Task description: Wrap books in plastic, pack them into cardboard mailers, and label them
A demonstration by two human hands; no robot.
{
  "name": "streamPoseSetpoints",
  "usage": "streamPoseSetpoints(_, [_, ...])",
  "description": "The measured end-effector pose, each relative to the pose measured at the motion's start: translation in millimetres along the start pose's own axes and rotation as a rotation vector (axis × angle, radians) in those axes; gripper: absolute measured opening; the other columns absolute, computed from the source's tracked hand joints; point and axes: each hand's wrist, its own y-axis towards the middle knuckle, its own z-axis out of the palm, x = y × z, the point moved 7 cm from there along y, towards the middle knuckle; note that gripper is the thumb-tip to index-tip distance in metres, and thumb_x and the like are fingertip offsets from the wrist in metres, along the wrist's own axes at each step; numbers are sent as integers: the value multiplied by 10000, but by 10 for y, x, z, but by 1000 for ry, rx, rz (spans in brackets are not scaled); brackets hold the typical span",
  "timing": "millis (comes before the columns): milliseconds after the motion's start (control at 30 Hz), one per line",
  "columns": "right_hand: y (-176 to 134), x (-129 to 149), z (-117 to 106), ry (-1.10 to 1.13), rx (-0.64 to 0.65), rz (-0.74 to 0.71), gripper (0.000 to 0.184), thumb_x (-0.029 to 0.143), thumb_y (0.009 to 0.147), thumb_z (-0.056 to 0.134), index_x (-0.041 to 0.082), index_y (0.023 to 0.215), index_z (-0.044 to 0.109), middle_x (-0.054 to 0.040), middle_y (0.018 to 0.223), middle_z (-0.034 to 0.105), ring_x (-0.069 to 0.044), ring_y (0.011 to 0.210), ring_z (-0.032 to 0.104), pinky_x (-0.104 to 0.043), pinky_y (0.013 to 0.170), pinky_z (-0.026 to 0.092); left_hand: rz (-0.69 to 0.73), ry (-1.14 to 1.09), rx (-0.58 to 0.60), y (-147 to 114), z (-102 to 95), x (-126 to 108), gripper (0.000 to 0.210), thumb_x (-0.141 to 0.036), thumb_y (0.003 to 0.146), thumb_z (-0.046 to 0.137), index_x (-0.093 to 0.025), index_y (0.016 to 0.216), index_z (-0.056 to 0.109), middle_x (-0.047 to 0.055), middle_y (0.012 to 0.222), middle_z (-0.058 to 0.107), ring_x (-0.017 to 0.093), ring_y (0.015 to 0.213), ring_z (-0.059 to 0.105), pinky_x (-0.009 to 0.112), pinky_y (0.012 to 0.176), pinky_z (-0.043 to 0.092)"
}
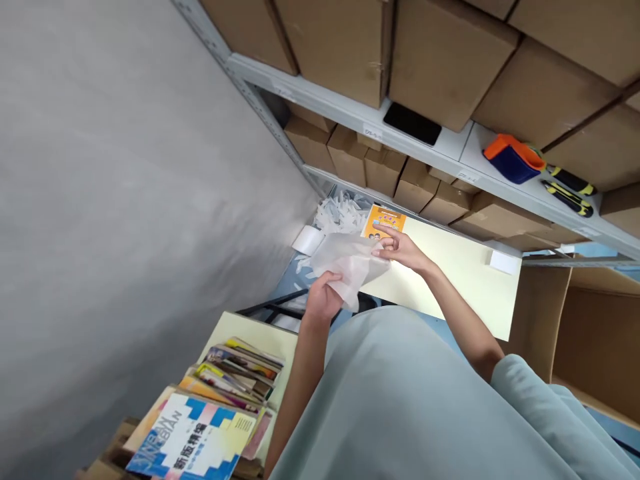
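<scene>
While the left hand (324,297) grasps a thin, cloudy bag (340,260) near the middle of the frame, its thumb laid over the near edge, the right hand (395,247) reaches in from the right with the index finger stretched out and the thumb and other fingers at the bag's far edge; whether they pinch it I cannot tell. The bag hangs crumpled between the two hands, partly in front of a pale worktop (465,287) that runs towards the right. On that worktop an orange book (384,220) lies just beyond the right hand, and a small white stack (503,262) sits near the right end. Left of the book are a heap of white paper scraps (343,212) and a white roll (307,240), close to the grey wall (125,167). Across the upper right, a metal shelf (325,108) carries large cardboard boxes (450,60), with a black phone (413,123), an orange and navy holder (515,160) and yellow and black cutters (567,199) along its front. Smaller boxes (417,183) line up below it. An open carton (595,340) stands at the right edge. At lower left, worn books (240,373) are piled beside a blue and white book (200,433), on top at the near end.
</scene>
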Motion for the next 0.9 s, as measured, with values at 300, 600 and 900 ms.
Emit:
streamPoseSetpoints(300, [-817,-733,-619,20,21,62,650,694,757,932,186,1148,825,-43,891,785,-234,956,743,-427,1063,554,-186,-59,73,52,644,523,759,-45,557,581,-200,1279,758,47,1164,847,320,1226,769,472,1128,601])
streamPoseSetpoints(600, [-1143,-1735,-928,192,-263,382,1053,903,853,703,234,1641,507,-193,1639,570,-352,1541,535,-535,1297,427,-185,1,91,49,1114,708,814,-77,503,563,-218,1282,758,42,1195,846,337,1275,751,460,1143,584])
streamPoseSetpoints(900, [-1299,-2254,-887,462,-267,569,851,853,929,673,213,1484,601,-182,1489,702,-314,1483,611,-522,1304,423,-163,109,207,-119,1512,725,825,-71,495,568,-246,1281,750,34,1209,838,359,1315,726,473,1135,585])
